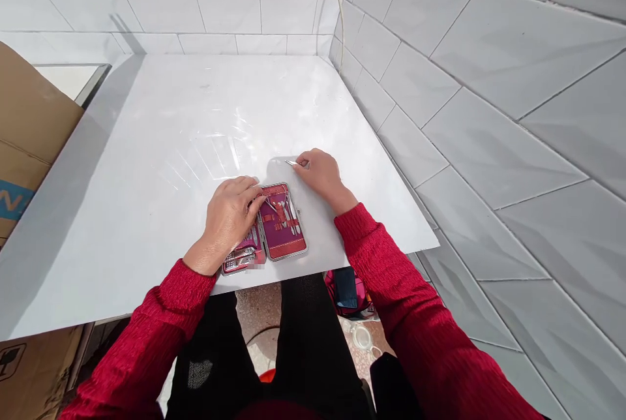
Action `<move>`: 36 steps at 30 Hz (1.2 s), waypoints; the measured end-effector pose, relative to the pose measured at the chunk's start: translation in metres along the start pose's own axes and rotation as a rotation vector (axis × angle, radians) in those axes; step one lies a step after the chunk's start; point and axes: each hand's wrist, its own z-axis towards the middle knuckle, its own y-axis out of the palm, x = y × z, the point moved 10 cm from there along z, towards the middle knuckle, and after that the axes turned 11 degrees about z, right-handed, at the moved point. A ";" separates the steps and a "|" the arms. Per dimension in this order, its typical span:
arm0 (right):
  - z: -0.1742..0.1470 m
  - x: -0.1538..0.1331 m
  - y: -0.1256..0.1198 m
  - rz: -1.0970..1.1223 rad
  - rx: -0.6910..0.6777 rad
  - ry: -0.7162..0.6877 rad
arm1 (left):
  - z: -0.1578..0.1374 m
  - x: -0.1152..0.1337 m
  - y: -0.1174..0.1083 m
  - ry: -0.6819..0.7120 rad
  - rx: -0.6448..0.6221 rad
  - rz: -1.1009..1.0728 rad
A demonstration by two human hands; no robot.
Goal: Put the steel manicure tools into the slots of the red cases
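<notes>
A manicure set case point(287, 249) lies opened flat near the front edge of the white table. Its right half has a purple lining with red straps and several slim metal tools point(295, 226). In the left half, a nail clipper point(240, 255) shows below my wrist; the upper part is covered by my hand. My left hand point(233, 206) grips the case at its top, thumb reaching across the hinge side. Just beyond the case's upper right corner, my right hand point(319, 173) pinches a small pointed metal tool point(291, 162), its tip directed left. The tool's other end is hidden by my fingers.
The white tabletop point(161, 120) reflects light and meets tiled walls at the back and right. Cardboard boxes point(34, 126) stand along the left side. A cable point(341, 9) hangs in the back corner. Below the table edge, a pink-and-dark bag point(348, 293) sits on the right.
</notes>
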 end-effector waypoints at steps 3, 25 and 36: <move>0.001 -0.003 -0.001 0.009 0.008 -0.005 | 0.003 -0.005 0.001 0.005 0.013 -0.009; -0.006 -0.045 0.017 -0.588 -0.344 -0.217 | -0.007 -0.025 0.015 -0.059 -0.017 -0.039; -0.035 -0.105 0.018 -0.665 -0.430 -0.447 | -0.007 -0.023 0.018 -0.049 -0.038 0.031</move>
